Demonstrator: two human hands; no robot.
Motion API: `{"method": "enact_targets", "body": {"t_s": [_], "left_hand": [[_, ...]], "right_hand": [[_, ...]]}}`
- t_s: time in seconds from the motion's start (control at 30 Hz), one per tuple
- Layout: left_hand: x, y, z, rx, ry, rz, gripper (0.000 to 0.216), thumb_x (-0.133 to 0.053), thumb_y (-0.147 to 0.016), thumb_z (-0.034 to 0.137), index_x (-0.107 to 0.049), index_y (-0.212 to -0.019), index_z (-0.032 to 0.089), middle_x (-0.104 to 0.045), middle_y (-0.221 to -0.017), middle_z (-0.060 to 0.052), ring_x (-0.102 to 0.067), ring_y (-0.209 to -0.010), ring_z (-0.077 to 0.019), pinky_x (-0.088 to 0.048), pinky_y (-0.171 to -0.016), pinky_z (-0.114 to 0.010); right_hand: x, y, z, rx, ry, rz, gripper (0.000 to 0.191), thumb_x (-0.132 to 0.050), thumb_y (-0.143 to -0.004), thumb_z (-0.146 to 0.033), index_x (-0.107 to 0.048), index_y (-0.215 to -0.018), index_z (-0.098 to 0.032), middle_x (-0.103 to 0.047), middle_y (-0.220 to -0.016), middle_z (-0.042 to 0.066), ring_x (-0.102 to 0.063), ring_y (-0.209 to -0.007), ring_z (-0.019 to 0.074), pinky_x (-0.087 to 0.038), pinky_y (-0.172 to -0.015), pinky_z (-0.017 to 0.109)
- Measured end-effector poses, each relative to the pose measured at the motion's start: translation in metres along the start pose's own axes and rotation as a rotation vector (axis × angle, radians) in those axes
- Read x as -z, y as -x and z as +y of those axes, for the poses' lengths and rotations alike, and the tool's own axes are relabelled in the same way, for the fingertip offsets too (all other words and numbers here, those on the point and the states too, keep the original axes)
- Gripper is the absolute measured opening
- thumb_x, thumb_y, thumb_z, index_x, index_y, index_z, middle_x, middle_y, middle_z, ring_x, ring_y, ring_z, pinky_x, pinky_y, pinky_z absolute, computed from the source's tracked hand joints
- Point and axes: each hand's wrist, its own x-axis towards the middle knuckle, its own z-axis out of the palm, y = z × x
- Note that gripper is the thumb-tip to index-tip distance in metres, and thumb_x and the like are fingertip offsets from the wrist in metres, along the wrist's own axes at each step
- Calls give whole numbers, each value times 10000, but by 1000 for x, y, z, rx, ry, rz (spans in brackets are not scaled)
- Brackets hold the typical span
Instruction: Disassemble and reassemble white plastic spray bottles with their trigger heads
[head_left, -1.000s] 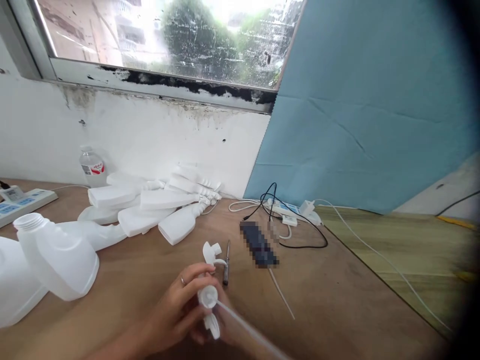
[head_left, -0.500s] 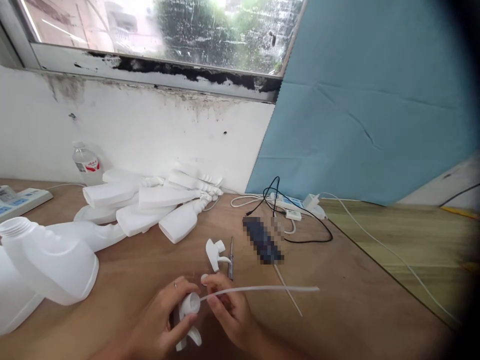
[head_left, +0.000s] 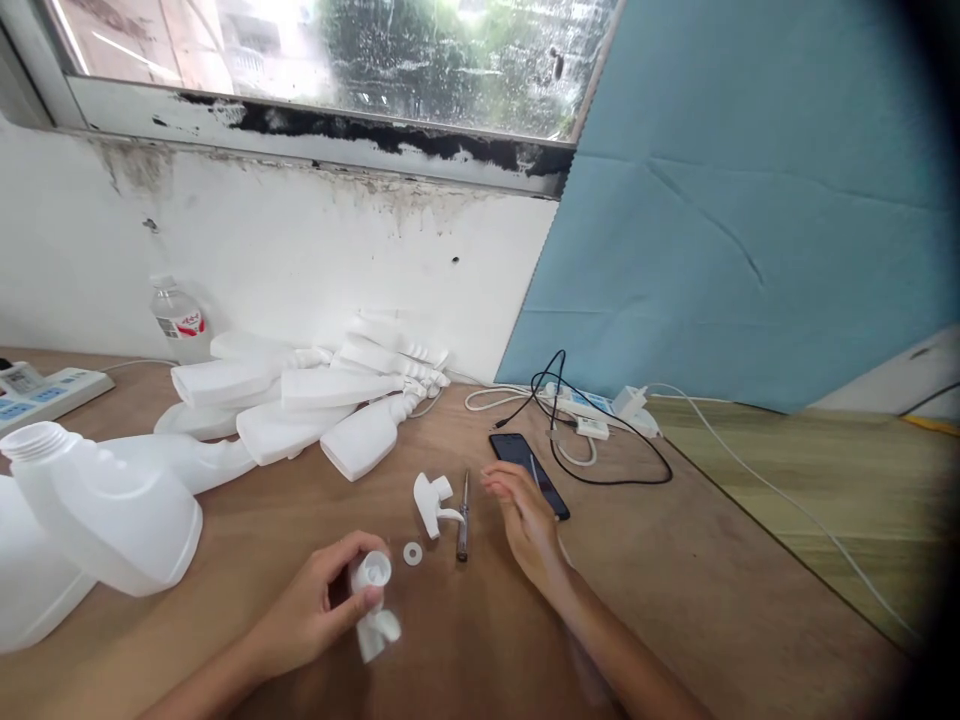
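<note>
Head view: my left grip [head_left: 319,608] is grasping a white spray top [head_left: 374,571] at the near middle, just left of a small washer [head_left: 408,560] on the table [head_left: 712,590]. Its round opening is facing up. My right grip [head_left: 529,528] is stretching its fingers by the phone [head_left: 516,450]; I cannot tell whether it is holding anything. A screwdriver [head_left: 463,530] is lying between my hands, and white bottles [head_left: 337,395] are lying far left.

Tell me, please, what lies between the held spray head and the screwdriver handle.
The head view shows a white ring between the spray head and screwdriver handle.
</note>
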Motion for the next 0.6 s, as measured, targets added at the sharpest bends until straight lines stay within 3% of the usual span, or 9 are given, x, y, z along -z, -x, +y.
{"method": "enact_targets", "body": {"t_s": [0.1, 0.2, 0.27, 0.37, 0.47, 0.6], "left_hand": [[2, -1, -2, 61, 125, 65, 293, -538, -877, 422, -541, -1081, 211, -563, -900, -20, -525, -822, -160, -427, -751, -243], [4, -2, -6, 112, 249, 124, 303, -559, -873, 411, -526, -1104, 218, -546, -929, -21, -522, -860, -158, -431, -781, -244], [4, -3, -9, 128, 326, 129, 307, -572, -866, 406, -521, -1106, 221, -546, -964, -28, -525, -893, -165, -435, -807, -256], [2, -5, -12, 116, 344, 158, 297, -606, -844, 392, -539, -1076, 218, -534, -964, -27, -518, -880, -165, -439, -795, -255], [-1, -6, -14, 76, 301, 202, 268, -609, -842, 371, -560, -1054, 214, -512, -986, -35, -501, -850, -158, -439, -769, -246], [-1, -7, -18, 8, 282, 208, 226, -601, -848, 328, -575, -1039, 210, -459, -1111, -70, -500, -909, -170, -446, -783, -257]], "right_hand": [[1, 2, 24, 77, 64, -181, 292, -458, -866, -123, -681, -1016, -237, -637, -1170, 85, -580, -1128, 241, -460, -967, 437], [1, 3, 31, 138, 201, -219, 530, -355, -808, 4, -629, -1186, -247, -575, -1295, 79, -489, -1238, 245, -371, -1045, 499], [-1, 3, 25, 181, 314, -158, 581, -318, -791, 38, -592, -1227, -230, -558, -1293, 95, -469, -1230, 244, -367, -1025, 506], [-6, 7, 4, 241, 363, -164, 433, -353, -814, 14, -628, -1079, -189, -622, -1067, 102, -534, -1038, 233, -421, -900, 446], [-9, 11, -15, 307, 399, -426, 278, -425, -792, -5, -622, -909, -163, -620, -891, 75, -526, -866, 211, -419, -795, 397], [-3, 12, -19, 342, 438, -779, 284, -460, -756, 34, -596, -884, -179, -621, -953, 50, -513, -900, 197, -428, -792, 354]]}}
